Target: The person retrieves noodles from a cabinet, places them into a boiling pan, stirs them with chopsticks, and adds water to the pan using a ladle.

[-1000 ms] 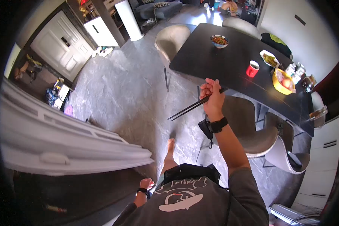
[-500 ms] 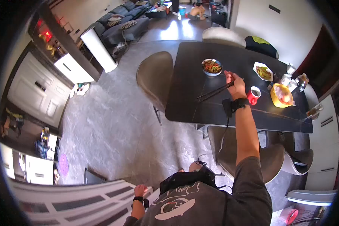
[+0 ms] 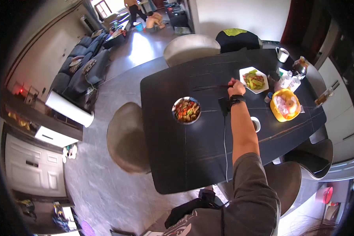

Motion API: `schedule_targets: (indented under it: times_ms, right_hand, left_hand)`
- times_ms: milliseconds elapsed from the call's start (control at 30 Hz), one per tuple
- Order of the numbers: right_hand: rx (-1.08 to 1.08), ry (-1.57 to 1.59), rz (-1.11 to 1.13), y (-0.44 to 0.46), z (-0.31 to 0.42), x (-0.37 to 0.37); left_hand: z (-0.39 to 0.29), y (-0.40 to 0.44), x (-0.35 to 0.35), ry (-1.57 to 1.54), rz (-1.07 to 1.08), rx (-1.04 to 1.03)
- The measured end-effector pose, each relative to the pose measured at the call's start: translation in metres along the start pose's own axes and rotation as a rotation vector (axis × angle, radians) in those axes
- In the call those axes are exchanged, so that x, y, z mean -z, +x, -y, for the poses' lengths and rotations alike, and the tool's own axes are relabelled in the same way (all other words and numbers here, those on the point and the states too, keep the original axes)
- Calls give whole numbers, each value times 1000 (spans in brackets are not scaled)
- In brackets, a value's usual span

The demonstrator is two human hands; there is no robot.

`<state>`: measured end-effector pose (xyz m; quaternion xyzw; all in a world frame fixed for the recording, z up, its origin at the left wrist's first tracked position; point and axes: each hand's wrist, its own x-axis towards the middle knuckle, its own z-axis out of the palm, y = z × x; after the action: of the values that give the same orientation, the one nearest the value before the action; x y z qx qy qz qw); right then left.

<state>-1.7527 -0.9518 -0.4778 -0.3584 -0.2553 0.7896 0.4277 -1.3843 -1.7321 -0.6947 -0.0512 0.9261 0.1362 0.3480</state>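
Note:
My right hand (image 3: 236, 87) reaches over the dark table with its fingers closed around a pair of dark chopsticks (image 3: 212, 87), which point left, low over the tabletop. Just right of the hand is a white angular plate (image 3: 244, 73) of green and reddish food. A patterned bowl (image 3: 187, 111) of chopped mixed food stands to the lower left. Beside my forearm a cup (image 3: 255, 124) is partly covered by the arm. A dark device (image 3: 224, 105) with a cable sits at my wrist. My left hand is out of view.
A yellow basket (image 3: 278, 111) with bagged fruit, several bottles (image 3: 293, 83) and a white mug (image 3: 282, 54) occupy the table's right side. Chairs (image 3: 128, 137) surround the dark table (image 3: 165, 153). Two people (image 3: 153, 24) are in the far room near a sofa.
My view has shifted closer over the table. My right hand has carried the chopsticks from near the bowl to beside the angular plate. My left hand has left the view.

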Motion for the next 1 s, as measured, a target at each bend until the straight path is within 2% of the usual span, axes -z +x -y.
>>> schedule_targets:
  times_ms: [100, 233, 367, 433, 467, 633, 767, 933, 1000]
  right_hand:
    - [-9, 203, -346, 29, 7, 2]
    - [19, 148, -451, 79, -1, 31]
    - [22, -15, -358, 124, -10, 67]
    - [27, -8, -419, 138, -14, 77]
    - [38, 58, -530, 127, -9, 67]
    - [17, 67, -517, 134, -12, 69]
    - [-7, 10, -482, 120, -6, 61]
    - [-39, 113, -459, 85, 7, 28]
    - [-13, 43, -343, 62, 18, 17]
  left_hand:
    - [-44, 37, 30, -45, 21, 18]
    - [-85, 71, 53, -57, 46, 24]
    - [-110, 96, 66, -35, 72, 14]
    - [-118, 105, 68, -17, 84, 8]
    - [-119, 108, 69, -9, 90, 3]
    - [-121, 118, 76, 31, 106, -24]
    - [-119, 118, 79, 67, 111, -64]
    - [-103, 118, 80, 104, 102, -130]
    - [-93, 118, 80, 123, 96, -158]
